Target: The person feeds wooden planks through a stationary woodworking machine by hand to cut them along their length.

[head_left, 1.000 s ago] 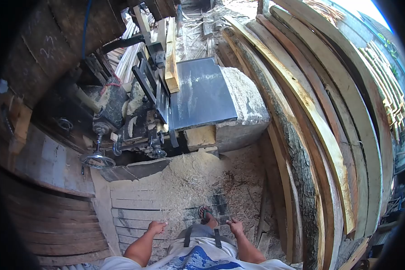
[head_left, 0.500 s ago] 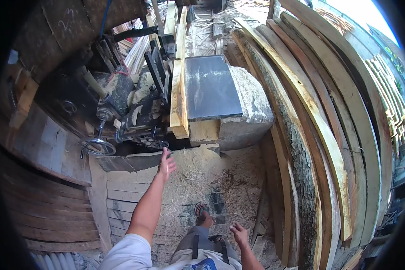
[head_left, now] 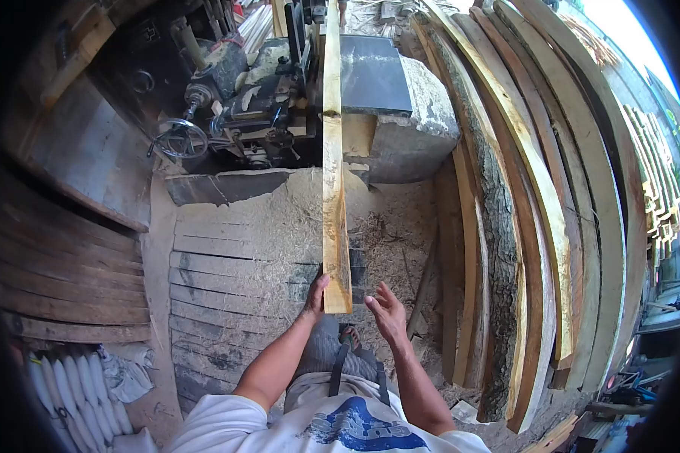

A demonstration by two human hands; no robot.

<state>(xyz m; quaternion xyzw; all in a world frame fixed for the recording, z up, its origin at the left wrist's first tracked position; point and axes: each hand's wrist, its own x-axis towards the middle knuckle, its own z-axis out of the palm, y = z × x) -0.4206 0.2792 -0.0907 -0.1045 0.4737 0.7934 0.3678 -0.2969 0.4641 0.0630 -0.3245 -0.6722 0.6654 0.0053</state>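
A long, pale sawn timber (head_left: 333, 204) runs from the machine toward my body, its near end just above my legs. My left hand (head_left: 316, 297) is closed on the left side of that near end, with some fingers hidden underneath. To the right of the timber, my right hand (head_left: 387, 311) is held apart from it, fingers spread and holding nothing. Farther along, the timber passes beside the machine's dark flat table (head_left: 375, 72).
Machinery with a metal handwheel (head_left: 181, 140) stands at the left. Long curved boards (head_left: 499, 226), some with bark, lean along the right. Sawdust (head_left: 279, 219) covers the slatted floor. White sacks (head_left: 79, 385) lie at lower left. Part of a person shows at the far end.
The timber has come toward me past the table's near edge. My left hand, earlier reaching out open, now holds its end. My right hand has risen beside it.
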